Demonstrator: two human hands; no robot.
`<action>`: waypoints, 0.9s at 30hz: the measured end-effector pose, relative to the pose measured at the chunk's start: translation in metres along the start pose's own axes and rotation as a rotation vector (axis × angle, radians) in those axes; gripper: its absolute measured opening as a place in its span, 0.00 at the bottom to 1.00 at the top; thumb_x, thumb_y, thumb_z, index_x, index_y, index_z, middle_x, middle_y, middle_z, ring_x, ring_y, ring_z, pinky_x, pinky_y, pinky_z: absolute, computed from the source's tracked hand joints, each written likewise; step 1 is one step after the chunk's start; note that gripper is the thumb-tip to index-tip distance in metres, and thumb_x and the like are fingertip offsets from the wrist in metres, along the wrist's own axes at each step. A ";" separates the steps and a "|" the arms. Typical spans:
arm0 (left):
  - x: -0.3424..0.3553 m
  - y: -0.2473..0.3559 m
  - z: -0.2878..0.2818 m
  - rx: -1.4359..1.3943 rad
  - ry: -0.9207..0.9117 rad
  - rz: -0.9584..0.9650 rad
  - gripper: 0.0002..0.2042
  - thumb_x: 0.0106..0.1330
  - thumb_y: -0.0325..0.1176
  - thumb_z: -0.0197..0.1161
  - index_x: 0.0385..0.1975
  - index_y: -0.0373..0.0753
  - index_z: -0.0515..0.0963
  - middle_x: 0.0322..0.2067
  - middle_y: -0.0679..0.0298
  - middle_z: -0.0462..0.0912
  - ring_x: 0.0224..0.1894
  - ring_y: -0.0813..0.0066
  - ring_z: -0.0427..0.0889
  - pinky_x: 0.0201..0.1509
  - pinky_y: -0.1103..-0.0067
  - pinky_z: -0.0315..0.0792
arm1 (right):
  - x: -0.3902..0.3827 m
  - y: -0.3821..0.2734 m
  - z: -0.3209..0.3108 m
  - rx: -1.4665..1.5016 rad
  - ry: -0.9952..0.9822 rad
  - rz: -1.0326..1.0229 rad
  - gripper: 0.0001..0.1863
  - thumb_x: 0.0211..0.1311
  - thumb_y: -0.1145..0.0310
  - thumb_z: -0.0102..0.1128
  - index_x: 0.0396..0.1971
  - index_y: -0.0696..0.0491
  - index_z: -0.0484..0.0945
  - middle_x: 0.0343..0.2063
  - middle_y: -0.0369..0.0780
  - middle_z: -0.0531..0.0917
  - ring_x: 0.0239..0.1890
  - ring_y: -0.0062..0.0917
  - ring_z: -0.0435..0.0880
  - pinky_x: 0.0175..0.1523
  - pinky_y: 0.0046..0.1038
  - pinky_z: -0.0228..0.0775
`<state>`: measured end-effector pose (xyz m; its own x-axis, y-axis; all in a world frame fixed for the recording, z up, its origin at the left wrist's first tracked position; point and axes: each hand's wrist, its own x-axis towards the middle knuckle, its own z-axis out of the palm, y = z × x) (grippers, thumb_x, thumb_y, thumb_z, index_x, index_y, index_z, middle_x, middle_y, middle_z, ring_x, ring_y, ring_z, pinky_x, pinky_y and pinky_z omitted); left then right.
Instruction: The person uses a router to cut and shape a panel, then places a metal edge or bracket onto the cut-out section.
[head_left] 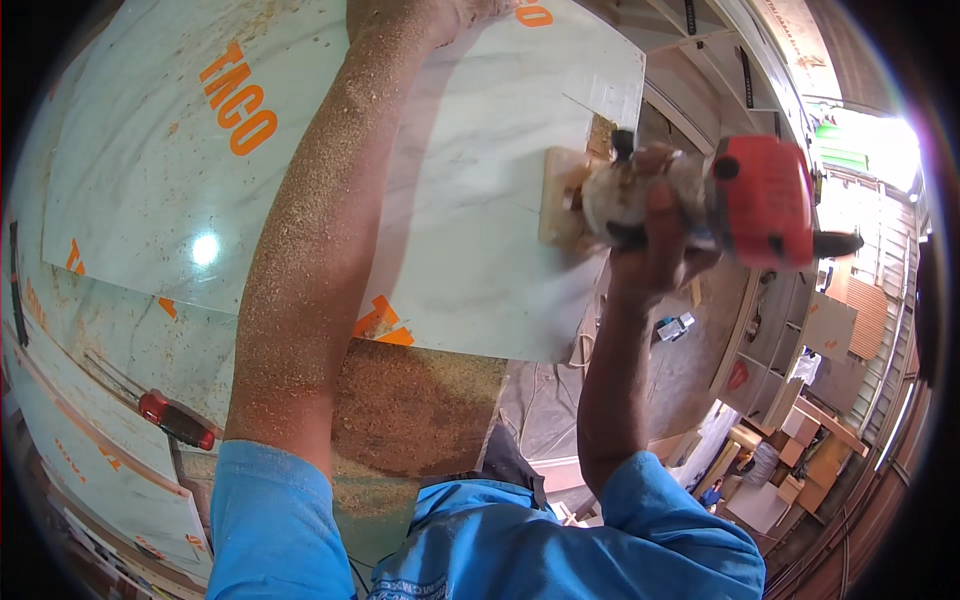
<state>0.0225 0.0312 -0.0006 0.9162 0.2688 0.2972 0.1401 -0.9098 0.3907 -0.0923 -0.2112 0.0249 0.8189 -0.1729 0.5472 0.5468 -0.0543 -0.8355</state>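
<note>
A handheld trim router [765,195] with a red motor end and a dusty metal body is gripped in my right hand [660,225]. It lies sideways at the right edge of a white marbled board [480,200], its yellowish base [555,195] against the board. The router and hand are slightly blurred. A cut in the board next to the base bares brown wood. My left hand [420,18] rests on the board's far part, fingers stretched out to the right and partly cut off by the frame. Sawdust coats my left forearm [320,230].
A red-and-black screwdriver [178,418] lies at the left on a lower board. Brown sawdust [410,410] covers the surface nearest me. On the floor at right are cords and a small boxy item [675,326]. Offcuts and boxes [790,450] are piled farther right, beside cabinet frames.
</note>
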 end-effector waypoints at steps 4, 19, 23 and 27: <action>-0.004 0.003 0.000 0.012 0.030 0.021 0.47 0.55 0.64 0.71 0.66 0.34 0.69 0.70 0.44 0.66 0.76 0.49 0.58 0.80 0.58 0.47 | -0.012 -0.003 0.003 -0.019 0.036 -0.022 0.17 0.52 0.77 0.62 0.44 0.66 0.78 0.35 0.49 0.85 0.41 0.37 0.86 0.50 0.42 0.80; -0.003 0.007 -0.004 0.008 0.004 0.005 0.47 0.55 0.64 0.72 0.67 0.34 0.68 0.69 0.43 0.67 0.75 0.49 0.59 0.80 0.58 0.47 | 0.016 0.018 -0.005 -0.062 -0.002 -0.073 0.19 0.53 0.79 0.65 0.47 0.68 0.77 0.37 0.49 0.85 0.38 0.34 0.87 0.46 0.37 0.83; -0.003 0.004 -0.003 -0.028 0.023 0.020 0.46 0.54 0.63 0.73 0.65 0.34 0.69 0.68 0.44 0.68 0.75 0.49 0.59 0.80 0.57 0.48 | 0.035 0.023 0.007 -0.010 0.055 -0.032 0.23 0.50 0.79 0.73 0.47 0.66 0.78 0.39 0.44 0.86 0.41 0.28 0.87 0.52 0.30 0.79; 0.002 0.003 0.004 -0.020 0.007 0.014 0.46 0.53 0.61 0.75 0.65 0.33 0.70 0.67 0.44 0.69 0.74 0.49 0.60 0.79 0.57 0.50 | 0.067 0.046 0.010 -0.045 0.051 -0.120 0.17 0.51 0.80 0.68 0.43 0.64 0.78 0.36 0.42 0.86 0.36 0.27 0.87 0.43 0.29 0.82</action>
<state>0.0264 0.0276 -0.0017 0.9156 0.2578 0.3085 0.1196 -0.9072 0.4033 -0.0103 -0.2155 0.0233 0.7373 -0.2121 0.6414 0.6313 -0.1216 -0.7660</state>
